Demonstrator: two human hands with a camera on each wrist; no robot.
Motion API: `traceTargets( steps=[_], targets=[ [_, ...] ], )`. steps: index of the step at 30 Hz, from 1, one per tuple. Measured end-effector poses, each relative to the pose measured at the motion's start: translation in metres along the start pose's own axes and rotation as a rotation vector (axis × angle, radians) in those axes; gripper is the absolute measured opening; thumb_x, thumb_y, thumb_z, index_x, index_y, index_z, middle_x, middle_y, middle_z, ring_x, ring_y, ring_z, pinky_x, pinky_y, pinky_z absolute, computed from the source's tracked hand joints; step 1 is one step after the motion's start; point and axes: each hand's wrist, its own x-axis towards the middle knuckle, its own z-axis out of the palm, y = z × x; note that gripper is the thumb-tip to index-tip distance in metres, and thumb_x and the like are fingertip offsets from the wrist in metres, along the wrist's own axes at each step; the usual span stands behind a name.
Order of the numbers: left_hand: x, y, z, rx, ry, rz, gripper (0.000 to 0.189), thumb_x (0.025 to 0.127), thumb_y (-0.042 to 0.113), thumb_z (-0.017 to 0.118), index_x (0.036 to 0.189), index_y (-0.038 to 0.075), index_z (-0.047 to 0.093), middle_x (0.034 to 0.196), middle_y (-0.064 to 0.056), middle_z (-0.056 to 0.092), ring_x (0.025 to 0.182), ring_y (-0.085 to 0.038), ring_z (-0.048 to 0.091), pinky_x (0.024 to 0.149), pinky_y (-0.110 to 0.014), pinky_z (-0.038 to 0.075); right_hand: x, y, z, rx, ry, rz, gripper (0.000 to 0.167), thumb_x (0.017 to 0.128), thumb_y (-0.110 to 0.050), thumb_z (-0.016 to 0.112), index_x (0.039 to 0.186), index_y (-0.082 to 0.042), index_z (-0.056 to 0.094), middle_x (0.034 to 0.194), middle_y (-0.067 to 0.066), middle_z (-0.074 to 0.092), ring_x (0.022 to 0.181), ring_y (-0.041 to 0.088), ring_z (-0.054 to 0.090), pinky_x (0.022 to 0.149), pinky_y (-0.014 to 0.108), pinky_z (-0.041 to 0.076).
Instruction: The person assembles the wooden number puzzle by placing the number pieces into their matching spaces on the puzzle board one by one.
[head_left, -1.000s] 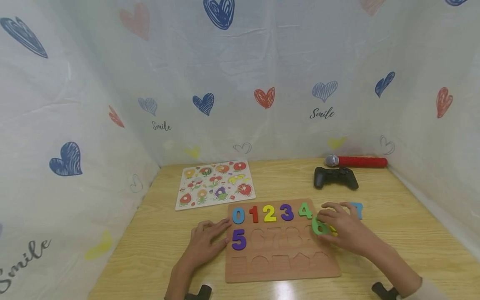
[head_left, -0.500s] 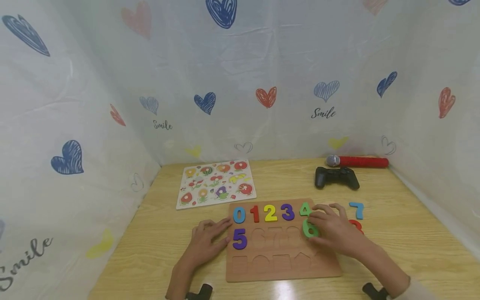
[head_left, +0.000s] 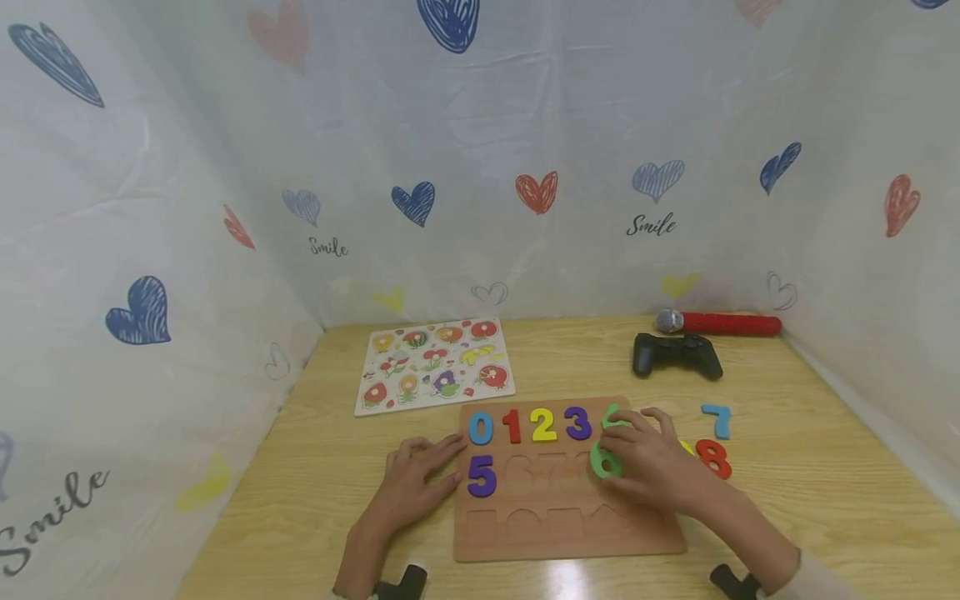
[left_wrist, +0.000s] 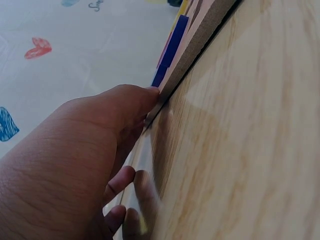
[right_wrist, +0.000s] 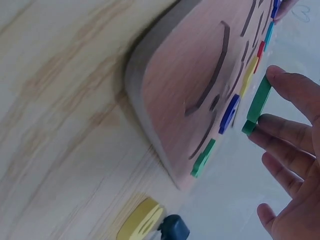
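Observation:
In the head view a brown wooden number board (head_left: 570, 546) lies on the table, with 0, 1, 2, 3 and a purple 5 (head_left: 481, 468) set in it. The green 4 (right_wrist: 202, 159) sits at the top row's right end, partly covered by my right hand in the head view. My right hand (head_left: 656, 467) pinches a green number 6 (right_wrist: 258, 102) between thumb and fingertips, raised over the board's second row. My left hand (head_left: 420, 483) rests at the board's left edge, thumb and fingertips touching it, the other fingers loosely bent.
Right of the board lie a blue 7 (head_left: 720, 421), a red 8 (head_left: 713, 459) and a yellow piece (right_wrist: 142, 220), mostly hidden by my hand in the head view. Behind are a fruit puzzle board (head_left: 435, 367), a black game controller (head_left: 677, 356) and a red microphone (head_left: 727, 323).
My right hand has carried the green 6 leftward from the board's right edge to over its second row, uncovering the 7 and the 8. My left hand stays at the left edge.

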Motion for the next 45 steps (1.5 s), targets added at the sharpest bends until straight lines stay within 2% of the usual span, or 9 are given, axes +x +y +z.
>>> traceTargets(
  steps=[3,9,18,23,34,45],
  targets=[
    [0.0,0.0,0.0,0.001,-0.002,0.002,0.05,0.097,0.048,0.06,0.144,0.029,0.056,0.151,0.012,0.047,0.124,-0.025,0.039,0.091,-0.049,0.028,0.004,-0.003,0.001,0.012,-0.012,0.004,0.042,0.079,-0.037,0.084,0.111,-0.012,0.073,0.113,0.001,0.07,0.123,0.029,0.049,0.098,0.062,0.023],
    [0.001,0.001,0.0,-0.006,-0.001,0.001,0.05,0.097,0.047,0.06,0.144,0.029,0.056,0.151,0.013,0.047,0.125,-0.026,0.039,0.091,-0.05,0.028,0.012,-0.011,0.005,0.035,-0.019,-0.008,0.043,0.08,-0.036,0.083,0.112,-0.009,0.074,0.117,0.006,0.07,0.124,0.032,0.049,0.099,0.063,0.023],
    [0.0,0.001,-0.001,-0.013,-0.002,-0.006,0.05,0.097,0.047,0.06,0.144,0.028,0.056,0.151,0.013,0.047,0.124,-0.024,0.039,0.092,-0.049,0.028,0.022,-0.02,0.012,0.096,-0.037,-0.025,0.042,0.082,-0.034,0.082,0.114,-0.009,0.073,0.119,0.005,0.07,0.127,0.035,0.048,0.104,0.066,0.017],
    [0.0,0.001,0.0,-0.015,-0.01,-0.015,0.051,0.097,0.05,0.059,0.144,0.029,0.056,0.151,0.013,0.047,0.124,-0.023,0.039,0.092,-0.05,0.028,0.027,-0.024,0.016,0.074,-0.069,-0.011,0.043,0.083,-0.039,0.08,0.114,-0.012,0.073,0.121,0.003,0.069,0.129,0.031,0.046,0.105,0.065,0.018],
    [0.0,-0.001,0.0,0.011,-0.015,-0.035,0.051,0.098,0.053,0.057,0.144,0.031,0.056,0.151,0.015,0.047,0.122,-0.021,0.039,0.092,-0.05,0.028,0.041,-0.036,0.022,0.054,-0.103,-0.047,0.043,0.082,-0.044,0.079,0.114,-0.015,0.073,0.118,-0.002,0.069,0.129,0.028,0.046,0.104,0.062,0.025],
    [0.001,-0.003,0.003,0.023,0.0,-0.016,0.051,0.097,0.053,0.057,0.144,0.033,0.055,0.151,0.016,0.046,0.121,-0.02,0.039,0.091,-0.049,0.028,0.049,-0.043,0.031,0.054,-0.12,-0.061,0.04,0.084,-0.043,0.077,0.113,-0.015,0.073,0.116,-0.003,0.069,0.128,0.026,0.047,0.107,0.063,0.022]
  ],
)
